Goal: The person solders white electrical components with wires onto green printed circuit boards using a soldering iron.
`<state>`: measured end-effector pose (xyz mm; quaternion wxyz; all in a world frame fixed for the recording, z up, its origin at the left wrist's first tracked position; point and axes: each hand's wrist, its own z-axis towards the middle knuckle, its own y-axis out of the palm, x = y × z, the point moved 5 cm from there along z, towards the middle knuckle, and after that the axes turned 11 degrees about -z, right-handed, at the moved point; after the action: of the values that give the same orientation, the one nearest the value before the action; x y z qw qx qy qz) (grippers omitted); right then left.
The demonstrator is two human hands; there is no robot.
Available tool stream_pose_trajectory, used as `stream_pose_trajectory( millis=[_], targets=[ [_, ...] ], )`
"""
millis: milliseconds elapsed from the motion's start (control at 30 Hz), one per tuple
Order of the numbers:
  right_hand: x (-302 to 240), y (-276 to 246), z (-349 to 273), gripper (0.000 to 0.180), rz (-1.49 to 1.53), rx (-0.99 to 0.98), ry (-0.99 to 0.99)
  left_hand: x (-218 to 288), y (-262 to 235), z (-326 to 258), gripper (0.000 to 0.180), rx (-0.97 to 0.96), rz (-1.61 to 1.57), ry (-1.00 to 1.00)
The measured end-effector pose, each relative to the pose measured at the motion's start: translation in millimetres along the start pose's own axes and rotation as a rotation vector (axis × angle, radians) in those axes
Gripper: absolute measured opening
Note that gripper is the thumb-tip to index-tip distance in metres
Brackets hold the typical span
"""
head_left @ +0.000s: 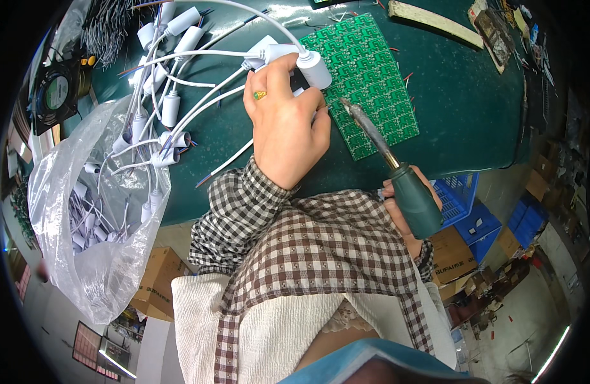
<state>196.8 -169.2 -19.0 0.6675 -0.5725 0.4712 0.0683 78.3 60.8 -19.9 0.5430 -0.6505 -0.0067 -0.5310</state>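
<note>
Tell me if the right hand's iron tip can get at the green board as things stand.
Probably yes. The right hand holds the soldering iron with its tip already over the green board, beside the left hand. That hand holds a white wired part at the board's edge; nothing else blocks the tip.

Green circuit board (371,83) – white cables (199,96) – dark-green iron handle (415,200) – brown-checked sleeve (240,205).

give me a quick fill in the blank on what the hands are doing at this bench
1. The right hand grips a soldering ____.
2. The iron's tip rests on a ____ circuit panel.
3. The left hand holds a ____ plastic cap on a cable.
4. More capped cables fill a clear ____ at the left.

Missing words: iron; green; white; bag
</note>
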Motion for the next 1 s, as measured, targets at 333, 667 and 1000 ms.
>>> stream_pose_trajectory(
  millis=[333, 667, 1000],
  targets=[
    [-2.4, -1.3, 1.5, 0.058, 0.037, 0.042, 0.041, -0.1, 0.4, 0.5, 0.009, 0.0, 0.007, -0.005],
    [-1.2, -3.0, 1.9, 0.056, 0.043, 0.052, 0.034, 0.4, 0.5, -1.1, 0.01, 0.001, 0.009, 0.0],
    [-0.3, -3.6, 4.8, 0.059, 0.044, 0.059, 0.026, 0.1, 0.7, 2.8, 0.01, 0.013, 0.011, 0.018]
  ],
)
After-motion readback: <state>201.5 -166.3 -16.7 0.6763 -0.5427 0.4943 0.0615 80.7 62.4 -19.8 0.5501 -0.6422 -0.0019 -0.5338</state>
